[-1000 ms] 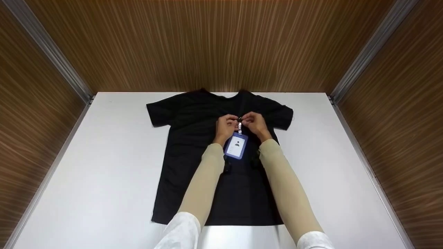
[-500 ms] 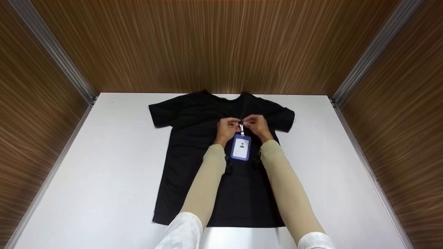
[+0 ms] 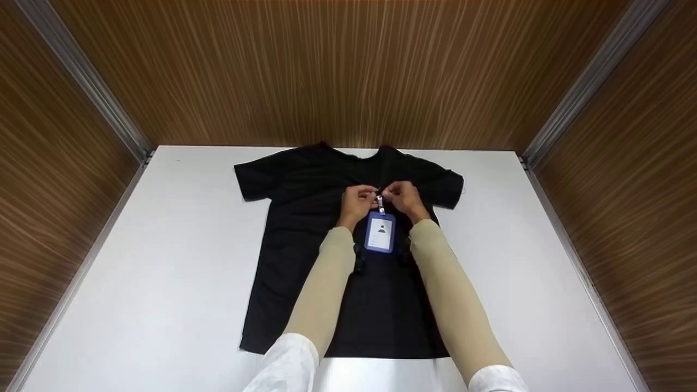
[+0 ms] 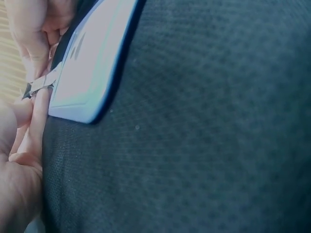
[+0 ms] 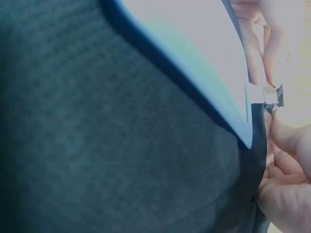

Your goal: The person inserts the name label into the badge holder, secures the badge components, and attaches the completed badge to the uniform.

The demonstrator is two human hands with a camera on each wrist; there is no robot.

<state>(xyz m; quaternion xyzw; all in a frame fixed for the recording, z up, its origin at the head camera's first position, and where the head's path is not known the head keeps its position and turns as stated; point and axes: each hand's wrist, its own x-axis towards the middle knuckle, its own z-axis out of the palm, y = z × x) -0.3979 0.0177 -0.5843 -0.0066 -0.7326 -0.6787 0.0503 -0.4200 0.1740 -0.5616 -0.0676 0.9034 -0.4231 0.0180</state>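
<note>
A black T-shirt [image 3: 305, 261] lies spread flat, neckline away from me. On its chest rests a badge holder [image 3: 379, 233] with a blue frame and a white card, its metal clip [image 3: 381, 204] at the upper end. My left hand [image 3: 356, 204] pinches the clip's end, thumb and finger curled around it in the left wrist view. From the other side my right hand [image 3: 404, 197] pinches dark shirt cloth right beside the clip; its thumb tip touches the clip's end in the right wrist view. Fingers hide whether the clip's jaws grip the cloth.
A white table [image 3: 163, 261] carries the shirt. Brown wood-grain panels [image 3: 348, 71] rise at the back and both sides, with metal rails [image 3: 81, 76] at the corners. Dark wrist straps sit under both sleeved forearms.
The badge holder has swung from slanted to nearly straight below the hands, mostly by half a second ago. The view has shifted slightly. Both hands have stayed together at the clip, the fingers moving slightly.
</note>
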